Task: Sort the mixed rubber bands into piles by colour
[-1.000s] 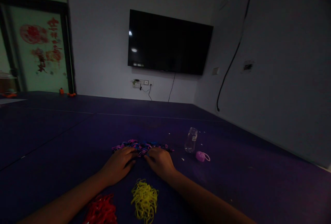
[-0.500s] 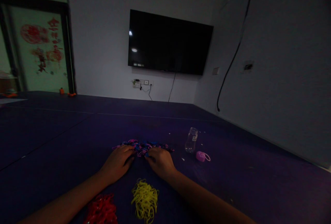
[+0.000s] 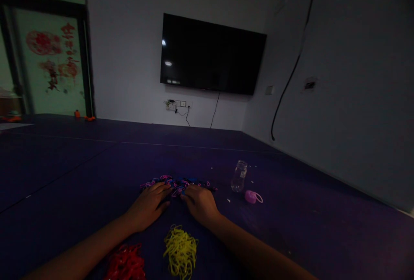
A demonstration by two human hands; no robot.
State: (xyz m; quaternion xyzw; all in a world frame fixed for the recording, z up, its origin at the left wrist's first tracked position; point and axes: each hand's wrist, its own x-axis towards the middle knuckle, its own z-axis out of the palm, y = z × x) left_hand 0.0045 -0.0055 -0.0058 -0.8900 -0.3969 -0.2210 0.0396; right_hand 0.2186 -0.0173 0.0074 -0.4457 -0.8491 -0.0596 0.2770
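Observation:
A mixed heap of pink, blue and dark rubber bands (image 3: 176, 190) lies on the purple surface in front of me. My left hand (image 3: 150, 202) rests at the heap's left side, fingers stretched over the bands and thumb apart. At the right side, my right hand (image 3: 200, 202) has its fingers curled down into the bands, with a bit of blue at the fingertips; exactly what they pinch is hard to see. Between my forearms sits a pile of yellow rubber bands (image 3: 181, 252). A red pile of bands (image 3: 126, 265) is partly cut off beside my left forearm.
A clear bottle (image 3: 238, 177) stands uncapped to the right, with its pink looped cap (image 3: 250, 197) beside it. Small white scraps (image 3: 228, 200) lie around. The purple surface (image 3: 97, 172) reaches the wall, where a television (image 3: 211, 54) hangs. Small orange objects (image 3: 89, 119) are at far left.
My left fingers have shifted slightly to the right over the heap. The right hand stays almost in place, and the piles, bottle and cap have not moved.

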